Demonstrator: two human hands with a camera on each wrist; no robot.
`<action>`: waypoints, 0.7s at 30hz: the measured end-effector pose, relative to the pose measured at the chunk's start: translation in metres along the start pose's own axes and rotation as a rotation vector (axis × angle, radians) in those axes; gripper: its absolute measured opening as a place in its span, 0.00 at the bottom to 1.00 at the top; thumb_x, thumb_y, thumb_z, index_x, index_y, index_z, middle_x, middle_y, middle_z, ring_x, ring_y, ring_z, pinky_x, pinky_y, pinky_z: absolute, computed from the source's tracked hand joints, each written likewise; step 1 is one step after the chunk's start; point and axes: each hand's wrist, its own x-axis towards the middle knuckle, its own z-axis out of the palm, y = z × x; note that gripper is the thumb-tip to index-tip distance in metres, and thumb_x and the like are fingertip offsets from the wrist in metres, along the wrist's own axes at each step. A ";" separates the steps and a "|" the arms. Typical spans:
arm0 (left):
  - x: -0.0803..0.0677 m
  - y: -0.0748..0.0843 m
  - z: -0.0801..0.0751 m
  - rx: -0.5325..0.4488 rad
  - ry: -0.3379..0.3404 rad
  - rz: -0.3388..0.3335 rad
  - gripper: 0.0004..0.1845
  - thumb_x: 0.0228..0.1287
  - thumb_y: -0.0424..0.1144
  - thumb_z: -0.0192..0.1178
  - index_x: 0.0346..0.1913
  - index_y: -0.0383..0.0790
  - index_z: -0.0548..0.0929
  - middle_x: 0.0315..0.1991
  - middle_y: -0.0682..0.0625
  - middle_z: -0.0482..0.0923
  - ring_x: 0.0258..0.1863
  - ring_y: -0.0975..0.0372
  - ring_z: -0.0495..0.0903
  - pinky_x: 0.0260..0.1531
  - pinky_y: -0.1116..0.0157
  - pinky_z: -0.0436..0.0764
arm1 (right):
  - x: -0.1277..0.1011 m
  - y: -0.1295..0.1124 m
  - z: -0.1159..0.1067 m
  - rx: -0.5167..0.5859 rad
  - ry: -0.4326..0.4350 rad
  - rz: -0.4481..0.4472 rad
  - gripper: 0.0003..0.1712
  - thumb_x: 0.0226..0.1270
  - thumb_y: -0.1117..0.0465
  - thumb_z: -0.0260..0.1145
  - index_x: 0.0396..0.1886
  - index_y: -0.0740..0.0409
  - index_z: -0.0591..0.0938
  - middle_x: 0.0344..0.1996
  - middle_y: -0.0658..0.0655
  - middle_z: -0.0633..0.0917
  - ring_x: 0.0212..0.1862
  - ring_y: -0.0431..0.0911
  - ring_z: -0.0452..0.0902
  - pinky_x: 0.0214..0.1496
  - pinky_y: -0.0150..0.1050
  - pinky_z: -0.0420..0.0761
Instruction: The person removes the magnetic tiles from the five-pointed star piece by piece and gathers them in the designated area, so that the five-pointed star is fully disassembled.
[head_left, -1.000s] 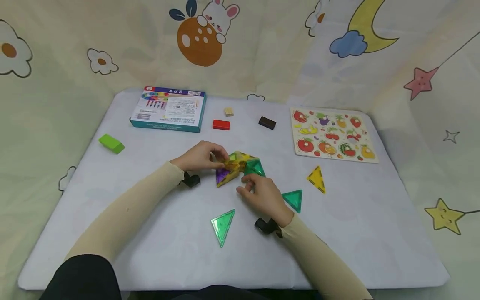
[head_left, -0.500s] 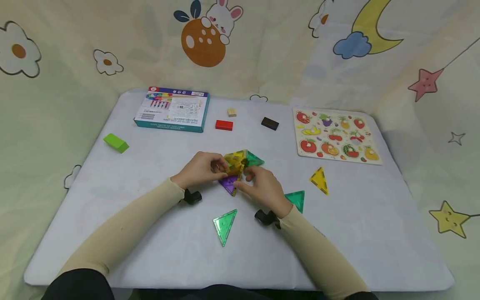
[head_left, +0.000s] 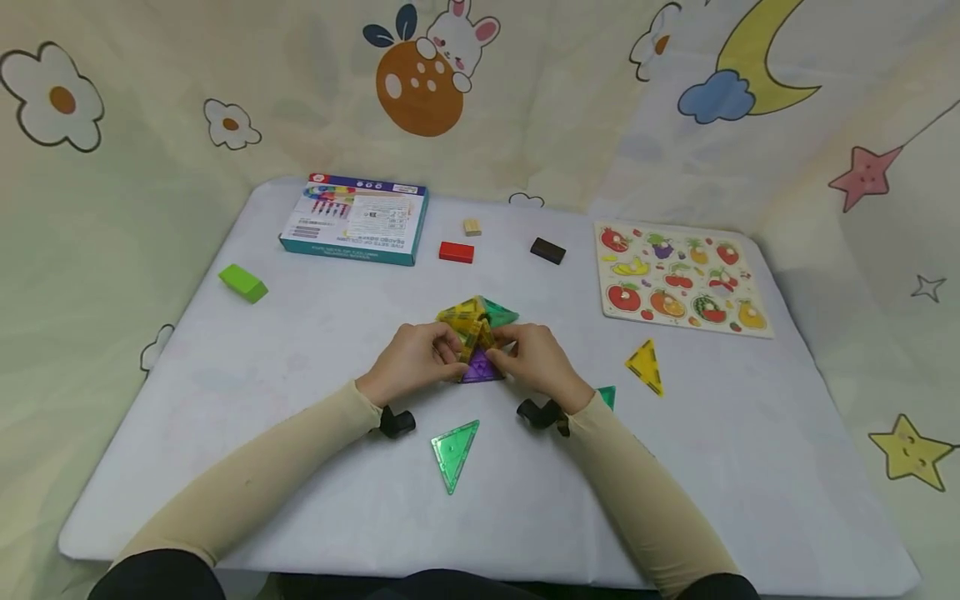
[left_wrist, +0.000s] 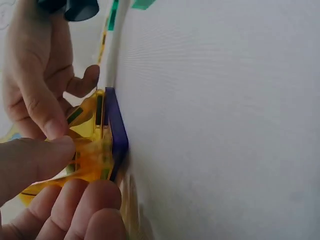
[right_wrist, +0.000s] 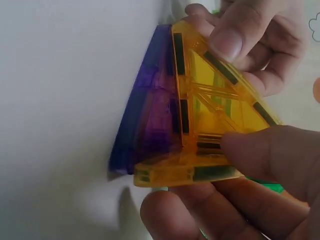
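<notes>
A small structure of see-through triangular magnetic tiles stands in front of me in the head view. Its yellow tiles [head_left: 462,313] lean upright, a purple tile [head_left: 481,367] lies flat at the near side, and a green tile [head_left: 498,312] shows behind. My left hand [head_left: 414,360] pinches a yellow tile on the left side between thumb and fingers. On the other side my right hand [head_left: 542,360] holds another yellow tile [right_wrist: 215,172], thumb on one face and fingers behind. In the left wrist view the purple tile [left_wrist: 116,125] lies against the white tabletop.
Loose on the table [head_left: 330,500] are a green triangle [head_left: 454,454], a yellow triangle [head_left: 646,367] and another green one [head_left: 608,397] partly behind my right wrist. Farther back lie a box [head_left: 356,218], green [head_left: 243,283], red [head_left: 456,252], black [head_left: 548,250] and beige [head_left: 472,227] blocks, and a fruit board [head_left: 682,279].
The tile structure has turned, bringing its purple tile to the near middle. My right hand has moved up to its right side and holds a yellow tile; my left has shifted slightly nearer.
</notes>
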 end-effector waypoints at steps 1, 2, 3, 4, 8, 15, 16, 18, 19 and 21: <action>0.000 0.001 0.001 0.010 0.000 0.007 0.13 0.58 0.41 0.78 0.40 0.43 0.85 0.30 0.54 0.87 0.26 0.67 0.83 0.33 0.67 0.83 | -0.001 0.000 0.000 0.000 0.008 0.006 0.20 0.70 0.56 0.71 0.57 0.60 0.87 0.45 0.58 0.91 0.34 0.44 0.83 0.34 0.33 0.81; 0.000 0.002 0.001 0.024 0.002 0.015 0.13 0.58 0.42 0.78 0.40 0.44 0.85 0.30 0.55 0.87 0.26 0.68 0.83 0.33 0.67 0.83 | -0.001 0.001 0.000 -0.004 0.015 0.010 0.20 0.70 0.56 0.71 0.57 0.61 0.87 0.45 0.58 0.91 0.34 0.44 0.83 0.33 0.33 0.81; 0.001 0.003 0.001 0.041 0.005 0.025 0.12 0.58 0.42 0.78 0.39 0.44 0.86 0.29 0.55 0.87 0.26 0.68 0.83 0.32 0.67 0.83 | -0.002 0.001 0.001 -0.007 0.023 0.014 0.20 0.70 0.56 0.71 0.57 0.61 0.87 0.45 0.58 0.92 0.34 0.44 0.83 0.33 0.33 0.81; 0.002 0.004 0.000 0.059 0.011 0.037 0.11 0.59 0.43 0.78 0.39 0.45 0.86 0.29 0.56 0.87 0.26 0.68 0.83 0.32 0.67 0.83 | -0.003 0.001 0.002 -0.012 0.031 0.019 0.19 0.70 0.56 0.71 0.56 0.61 0.87 0.45 0.58 0.92 0.33 0.44 0.84 0.33 0.33 0.82; 0.010 0.008 -0.008 0.133 0.067 0.116 0.12 0.60 0.45 0.77 0.41 0.45 0.86 0.32 0.54 0.87 0.30 0.64 0.83 0.34 0.66 0.83 | -0.007 0.000 0.005 -0.040 0.067 0.033 0.18 0.70 0.55 0.72 0.54 0.60 0.89 0.44 0.57 0.92 0.33 0.43 0.85 0.34 0.34 0.83; 0.042 0.016 -0.021 0.213 -0.008 0.244 0.30 0.60 0.49 0.77 0.63 0.45 0.80 0.61 0.48 0.78 0.61 0.53 0.77 0.66 0.52 0.79 | -0.009 0.000 0.011 -0.083 0.150 0.018 0.14 0.71 0.54 0.72 0.49 0.56 0.91 0.39 0.54 0.93 0.34 0.45 0.89 0.35 0.37 0.86; 0.046 0.017 -0.022 0.212 -0.050 0.253 0.30 0.61 0.49 0.76 0.65 0.46 0.80 0.63 0.48 0.77 0.63 0.53 0.75 0.68 0.51 0.77 | -0.009 -0.001 0.012 -0.087 0.164 0.011 0.14 0.71 0.54 0.72 0.48 0.56 0.92 0.38 0.53 0.94 0.34 0.45 0.89 0.35 0.37 0.87; 0.052 0.018 -0.023 0.218 -0.113 0.262 0.29 0.63 0.49 0.75 0.65 0.47 0.81 0.64 0.50 0.77 0.65 0.55 0.75 0.71 0.52 0.75 | -0.010 -0.001 0.013 -0.096 0.193 -0.003 0.12 0.70 0.54 0.72 0.46 0.56 0.92 0.36 0.53 0.94 0.34 0.45 0.89 0.35 0.38 0.87; 0.054 0.019 -0.024 0.210 -0.137 0.259 0.28 0.63 0.49 0.74 0.65 0.47 0.82 0.64 0.50 0.77 0.65 0.55 0.75 0.71 0.52 0.75 | -0.010 -0.001 0.014 -0.101 0.206 -0.013 0.12 0.70 0.54 0.72 0.45 0.56 0.92 0.35 0.53 0.94 0.33 0.44 0.89 0.35 0.38 0.87; 0.057 0.020 -0.025 0.195 -0.163 0.251 0.27 0.63 0.48 0.75 0.64 0.47 0.83 0.63 0.51 0.77 0.64 0.56 0.76 0.70 0.54 0.77 | -0.011 -0.001 0.014 -0.116 0.228 -0.030 0.11 0.70 0.54 0.73 0.44 0.56 0.93 0.35 0.53 0.94 0.33 0.44 0.90 0.36 0.39 0.88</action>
